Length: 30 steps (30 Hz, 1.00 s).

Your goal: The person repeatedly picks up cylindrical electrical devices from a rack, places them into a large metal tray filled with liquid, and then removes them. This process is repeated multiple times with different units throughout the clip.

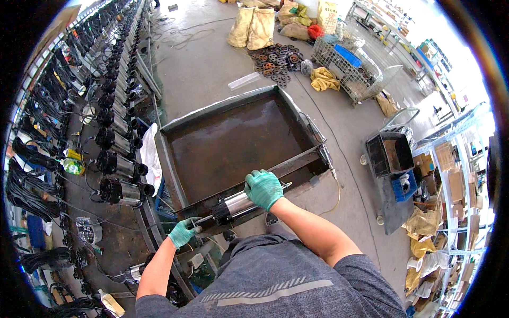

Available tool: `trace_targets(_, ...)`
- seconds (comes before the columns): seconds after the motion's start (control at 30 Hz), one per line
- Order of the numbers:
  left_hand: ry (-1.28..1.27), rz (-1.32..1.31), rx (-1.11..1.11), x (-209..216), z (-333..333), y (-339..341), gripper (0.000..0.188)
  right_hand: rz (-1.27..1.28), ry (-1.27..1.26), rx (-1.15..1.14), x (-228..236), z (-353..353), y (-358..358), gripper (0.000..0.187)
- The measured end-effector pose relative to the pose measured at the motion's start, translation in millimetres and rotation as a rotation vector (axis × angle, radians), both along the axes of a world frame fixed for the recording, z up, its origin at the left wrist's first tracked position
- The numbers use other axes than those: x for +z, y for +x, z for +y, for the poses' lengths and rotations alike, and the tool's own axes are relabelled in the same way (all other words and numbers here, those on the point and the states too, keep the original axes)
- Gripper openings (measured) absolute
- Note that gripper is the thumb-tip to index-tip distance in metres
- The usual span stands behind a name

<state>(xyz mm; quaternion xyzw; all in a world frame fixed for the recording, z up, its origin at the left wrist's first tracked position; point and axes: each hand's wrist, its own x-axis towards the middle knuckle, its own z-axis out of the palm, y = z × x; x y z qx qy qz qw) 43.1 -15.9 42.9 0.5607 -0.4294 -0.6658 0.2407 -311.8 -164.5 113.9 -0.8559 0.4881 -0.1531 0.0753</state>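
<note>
A cylindrical submersible pump point(236, 203) with a shiny steel body and a black ribbed end lies crosswise on the near edge of a dark metal tank point(166, 153). My right hand point(264, 189), in a green glove, is wrapped over the steel body from above. At the pump's left end my left hand point(183, 233), gloved in green too, is closed on a thin metal rod point(204, 219) that points toward the black end. What kind of tool or part the rod is, I cannot make out. Murky brown liquid point(238, 140) fills the tank.
Several similar pumps point(119, 192) stand in a long row on the left bench, beside bundles of black cable point(29, 188). Right of the tank is a cart with a black bin point(389, 151). Farther off are sacks point(261, 27), black wheel-like parts point(275, 58) and a wire cage point(339, 66).
</note>
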Motion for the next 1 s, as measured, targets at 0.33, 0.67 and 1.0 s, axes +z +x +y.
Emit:
trace_targets(0.33,-0.046,-0.383,-0.454,-11.0,-24.8,18.8,0.034,0.017,0.002,0.013,1.0,-1.4,1.8,0.016)
trace_targets(0.67,-0.657,-1.162,-0.307,-14.1,8.8,-15.0,0.021,0.020,0.020,0.008,0.0,-2.9,-1.2,0.017)
trace_targets(1.0,0.539,0.300,0.246,15.8,-5.1,1.5,0.031,0.021,0.019,-0.001,-5.1,-4.8,-1.9,0.016)
